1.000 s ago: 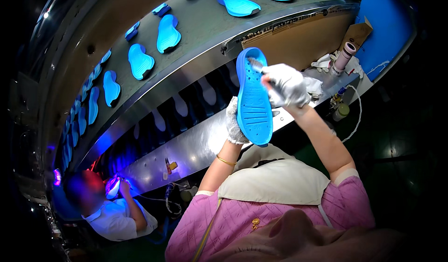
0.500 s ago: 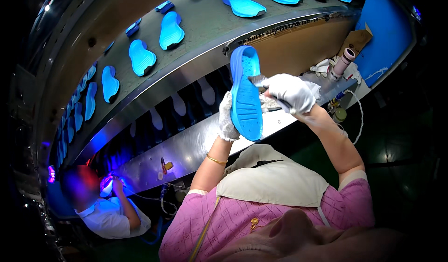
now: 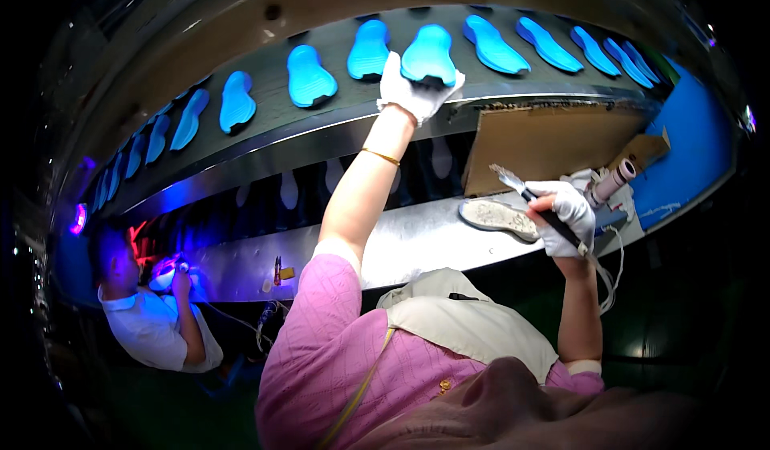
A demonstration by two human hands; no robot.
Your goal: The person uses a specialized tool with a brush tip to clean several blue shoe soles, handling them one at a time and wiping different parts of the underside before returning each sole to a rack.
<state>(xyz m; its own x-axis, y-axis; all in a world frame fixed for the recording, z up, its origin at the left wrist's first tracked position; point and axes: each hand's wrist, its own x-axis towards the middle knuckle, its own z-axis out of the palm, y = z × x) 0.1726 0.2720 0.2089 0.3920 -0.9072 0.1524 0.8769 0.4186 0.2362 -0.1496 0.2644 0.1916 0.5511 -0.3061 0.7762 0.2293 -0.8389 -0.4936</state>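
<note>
Two hands: both in white gloves, both occupied.
Left hand [image 3: 415,87]: stretched up to the grey conveyor belt [image 3: 337,97], fingers closed on the near end of a blue sole [image 3: 428,53].
Blue sole: lying flat on the belt, in the row of other blue soles [image 3: 309,75], just beside its neighbours but apart from them.
Right hand [image 3: 568,217]: held low over the steel shelf [image 3: 401,245], fingers wrapped around the handle of a brush [image 3: 533,201].
Brush: bristle end raised and pointing up-left, touching nothing.
Grey pad [image 3: 499,217]: sole-shaped, crusted, on the shelf right under the brush.
Cardboard sheet [image 3: 553,141]: propped upright behind the pad.
Co-worker [image 3: 148,318]: lower left, white shirt, hands at a violet-lit spot; well apart from this station.
Step judged: placing or settling the sole on the belt.
Good practice: lay the sole flat and in line with the row, keeping an even gap either side; hold it by the edge only, so the glove stays off the upper face; let go cleanly without dragging it along the belt.
Brush care: keep the bristles up and clear of sleeve and shelf edge while the other arm is extended.
Risk: a skewed sole may crowd the one beside it.
</note>
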